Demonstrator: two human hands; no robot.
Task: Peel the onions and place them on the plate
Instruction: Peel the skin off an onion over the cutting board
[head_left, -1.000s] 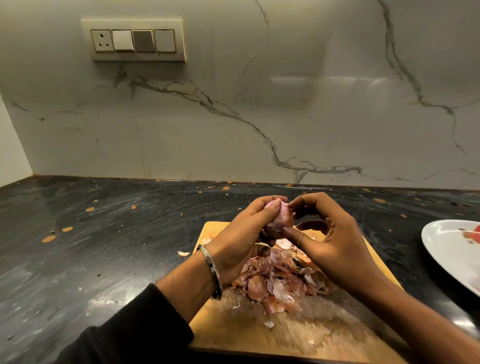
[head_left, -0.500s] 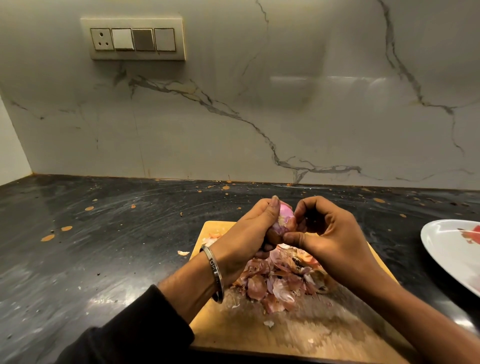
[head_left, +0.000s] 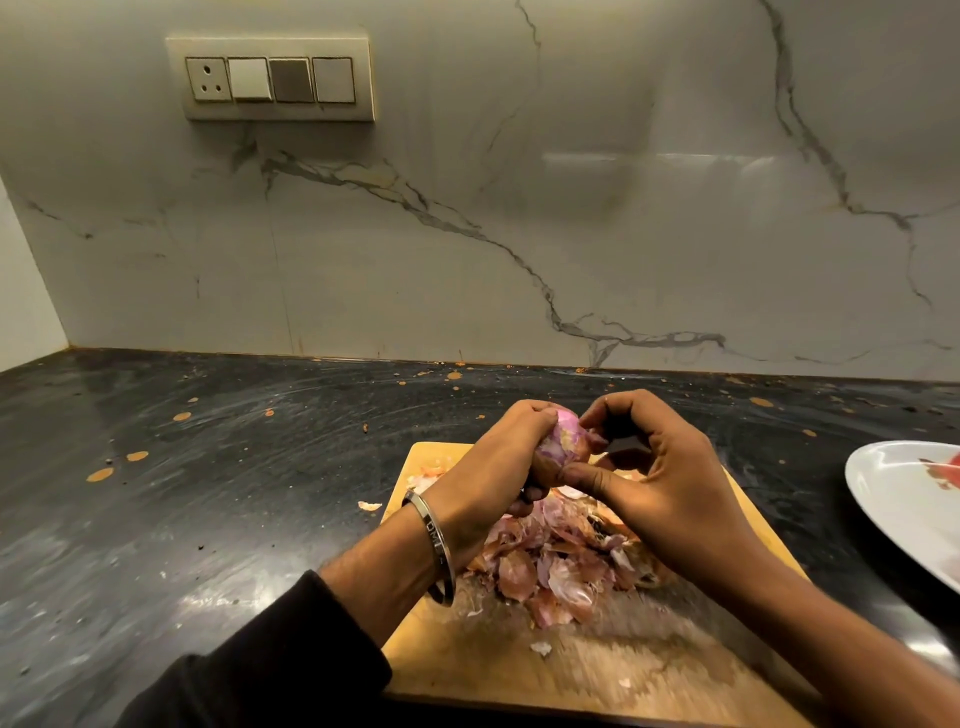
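Your left hand (head_left: 488, 467) grips the onion (head_left: 563, 441) above the wooden cutting board (head_left: 597, 675), and your right hand (head_left: 670, 483) pinches it with thumb and fingers (head_left: 597, 415). A pile of onion skins (head_left: 556, 561) lies on the board below your hands. Right of the board, the white plate (head_left: 893, 499) sits on the dark desk (head_left: 208, 493).

Dim, warm indoor light leaves the scene muted and yellowish. A soft white glare streak lies on the glossy marble backsplash (head_left: 675, 156), and pale sheen patches show on the dark table (head_left: 156, 519). The cutting board (head_left: 597, 675) smears with blur near the bottom edge. Wide-angle distortion bends the plate (head_left: 893, 499) at the right edge.
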